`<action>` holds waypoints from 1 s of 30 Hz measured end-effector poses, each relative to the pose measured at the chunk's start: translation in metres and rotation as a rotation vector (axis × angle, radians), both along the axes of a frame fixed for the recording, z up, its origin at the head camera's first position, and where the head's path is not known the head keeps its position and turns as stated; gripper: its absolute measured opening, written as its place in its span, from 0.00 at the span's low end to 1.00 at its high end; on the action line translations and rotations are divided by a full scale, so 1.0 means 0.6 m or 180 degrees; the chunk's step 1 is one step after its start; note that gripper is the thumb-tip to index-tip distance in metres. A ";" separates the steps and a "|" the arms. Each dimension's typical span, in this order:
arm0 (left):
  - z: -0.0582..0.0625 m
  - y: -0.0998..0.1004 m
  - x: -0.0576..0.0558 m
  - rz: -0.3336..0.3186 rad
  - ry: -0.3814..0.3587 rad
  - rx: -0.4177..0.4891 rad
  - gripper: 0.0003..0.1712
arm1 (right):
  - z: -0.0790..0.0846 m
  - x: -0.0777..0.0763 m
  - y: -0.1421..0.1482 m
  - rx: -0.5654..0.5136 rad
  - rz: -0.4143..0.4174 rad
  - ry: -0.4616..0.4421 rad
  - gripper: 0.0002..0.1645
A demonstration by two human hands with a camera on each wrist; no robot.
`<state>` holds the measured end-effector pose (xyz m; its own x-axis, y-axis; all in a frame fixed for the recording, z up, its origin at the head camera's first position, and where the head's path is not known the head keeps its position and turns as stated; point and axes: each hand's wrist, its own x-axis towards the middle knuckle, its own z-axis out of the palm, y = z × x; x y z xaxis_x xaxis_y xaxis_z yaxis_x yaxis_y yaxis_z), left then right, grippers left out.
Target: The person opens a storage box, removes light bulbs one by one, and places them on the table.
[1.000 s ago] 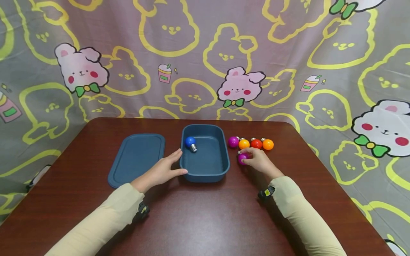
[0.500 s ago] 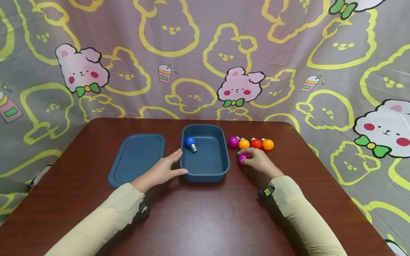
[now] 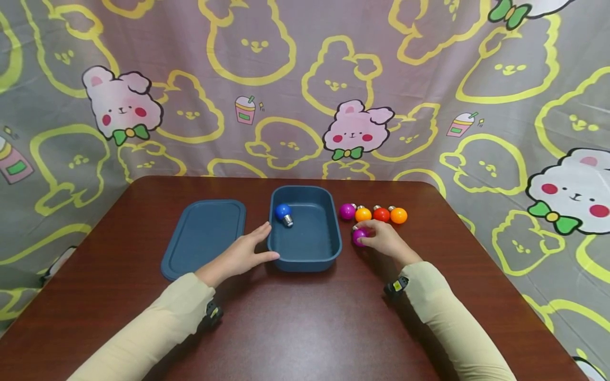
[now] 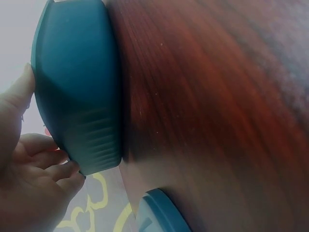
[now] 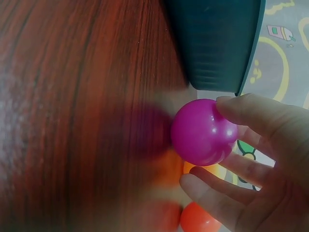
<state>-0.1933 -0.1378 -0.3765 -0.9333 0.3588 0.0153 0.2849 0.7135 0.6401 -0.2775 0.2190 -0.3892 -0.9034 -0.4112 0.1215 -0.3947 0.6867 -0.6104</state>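
Note:
A purple light bulb (image 3: 359,238) is pinched between the thumb and fingers of my right hand (image 3: 387,242), just right of the dark blue box (image 3: 305,265). The right wrist view shows the bulb's round purple globe (image 5: 195,135) close to the tabletop; whether it touches is unclear. My left hand (image 3: 240,256) lies along the box's left side, with fingers and thumb extended at its rim. In the left wrist view, the fingertips meet the edge of the box wall (image 4: 79,87). Inside the box, a blue light bulb (image 3: 283,211) rests toward the left.
Beyond my right hand lies a row of bulbs: another purple bulb (image 3: 347,211), an orange bulb (image 3: 363,214), a red bulb (image 3: 381,215) and a second orange bulb (image 3: 398,215). The matching lid (image 3: 205,233) lies flat left of the box. A patterned curtain (image 3: 286,79) surrounds the table.
The purple bulb in my right hand has shifted very slightly left, toward the box. My left hand and the box have stayed in place.

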 end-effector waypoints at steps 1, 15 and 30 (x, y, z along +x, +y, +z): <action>0.000 0.000 0.000 0.0002 0.0000 0.0004 0.46 | 0.000 0.000 0.000 0.0000 0.0017 0.0010 0.19; -0.001 -0.001 0.000 -0.0004 0.0018 -0.0014 0.47 | 0.005 0.001 -0.003 0.0062 -0.0039 -0.0132 0.21; -0.001 -0.001 0.000 -0.0002 0.0010 0.0014 0.46 | 0.021 0.000 0.000 0.0129 -0.0141 -0.0175 0.23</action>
